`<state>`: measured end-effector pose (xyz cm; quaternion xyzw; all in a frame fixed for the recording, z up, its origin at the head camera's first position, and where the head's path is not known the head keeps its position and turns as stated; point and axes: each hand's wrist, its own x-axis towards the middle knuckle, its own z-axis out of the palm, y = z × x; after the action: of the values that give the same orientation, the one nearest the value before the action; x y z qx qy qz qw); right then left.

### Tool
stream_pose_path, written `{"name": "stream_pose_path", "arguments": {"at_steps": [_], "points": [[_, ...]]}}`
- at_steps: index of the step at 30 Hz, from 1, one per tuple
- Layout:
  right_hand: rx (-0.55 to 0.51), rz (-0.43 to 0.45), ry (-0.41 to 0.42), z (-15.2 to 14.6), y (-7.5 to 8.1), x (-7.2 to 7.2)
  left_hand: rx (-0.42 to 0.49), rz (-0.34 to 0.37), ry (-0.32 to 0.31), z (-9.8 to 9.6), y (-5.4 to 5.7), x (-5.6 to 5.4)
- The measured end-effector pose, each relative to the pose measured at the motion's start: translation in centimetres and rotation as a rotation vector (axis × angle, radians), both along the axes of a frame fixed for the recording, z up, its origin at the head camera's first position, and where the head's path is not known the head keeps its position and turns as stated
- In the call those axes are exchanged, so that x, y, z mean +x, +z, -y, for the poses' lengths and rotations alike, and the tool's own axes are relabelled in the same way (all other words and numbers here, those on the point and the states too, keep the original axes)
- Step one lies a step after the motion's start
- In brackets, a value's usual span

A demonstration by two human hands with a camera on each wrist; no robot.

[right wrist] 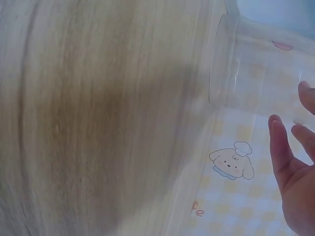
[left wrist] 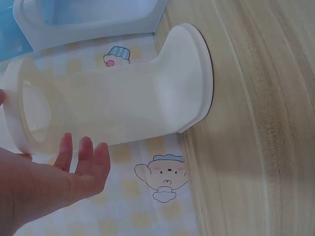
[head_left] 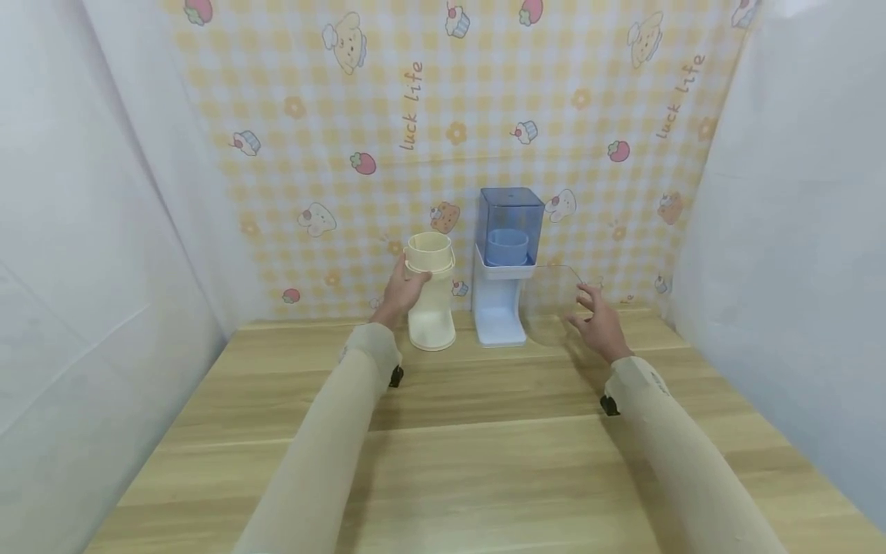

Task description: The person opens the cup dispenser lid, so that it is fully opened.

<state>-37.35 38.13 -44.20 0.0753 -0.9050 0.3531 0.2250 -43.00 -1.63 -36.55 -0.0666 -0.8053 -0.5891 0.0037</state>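
Fingers of the left hand point(head_left: 404, 291) are clamped on the upper part of the cream stand point(head_left: 431, 300), thumb across its front at the ring below the cup-shaped top; the left wrist view shows 3 fingertips slightly spread just under that ring. The cream stand is upright, its rounded foot on the wooden table point(head_left: 477, 477), with the hand at its 9 o'clock. At 3 o'clock from the stand, a little apart, is a white base point(head_left: 500, 312) bearing a smoky-blue cover point(head_left: 512, 201), and inside that sits a blue cup point(head_left: 507, 248). A clear container point(right wrist: 251, 73) is just beside the base, at its 3 o'clock, very faint in the head view. At the container's 4 o'clock is the right hand point(head_left: 599, 319), thumb and fingers apart; I cannot tell whether they grip its edge or only hover beside it. Both arms wear pale sleeves point(head_left: 325, 431), with 1 black piece point(head_left: 396, 376) at each wrist. At 12 o'clock, behind everything, hangs a yellow-and-white checked cloth point(head_left: 477, 92).
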Motion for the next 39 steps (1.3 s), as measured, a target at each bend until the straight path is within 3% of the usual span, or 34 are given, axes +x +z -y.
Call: {"name": "stream_pose_path", "arguments": {"at_steps": [9, 14, 18, 23, 27, 31, 39], "points": [[0.007, 0.023, 0.01, 0.0, 0.1, 0.5, 0.0, -0.059, 0.018, -0.3, -0.2, 0.9], [0.027, 0.036, -0.008, -0.3, 0.1, 0.8, -0.005, -0.053, 0.007, -0.7, -1.2, 1.9], [0.002, 0.051, -0.059, -0.2, 0.5, 1.2, -0.018, -0.104, -0.004, -0.8, -2.3, 2.8], [-0.064, 0.015, -0.133, 0.7, 1.3, 1.3, -0.095, -0.193, 0.025, -0.3, -3.3, 3.7], [-0.071, -0.018, -0.17, 1.9, 2.2, 1.4, -0.092, -0.242, 0.007, 0.4, -3.6, 4.4], [-0.086, -0.048, -0.168, 3.2, 3.3, 1.5, -0.091, -0.248, 0.002, 0.9, -3.7, 5.3], [-0.173, -0.11, -0.15, 5.8, 5.8, 0.8, -0.096, -0.344, 0.024, 0.3, -3.1, 7.2]]}}
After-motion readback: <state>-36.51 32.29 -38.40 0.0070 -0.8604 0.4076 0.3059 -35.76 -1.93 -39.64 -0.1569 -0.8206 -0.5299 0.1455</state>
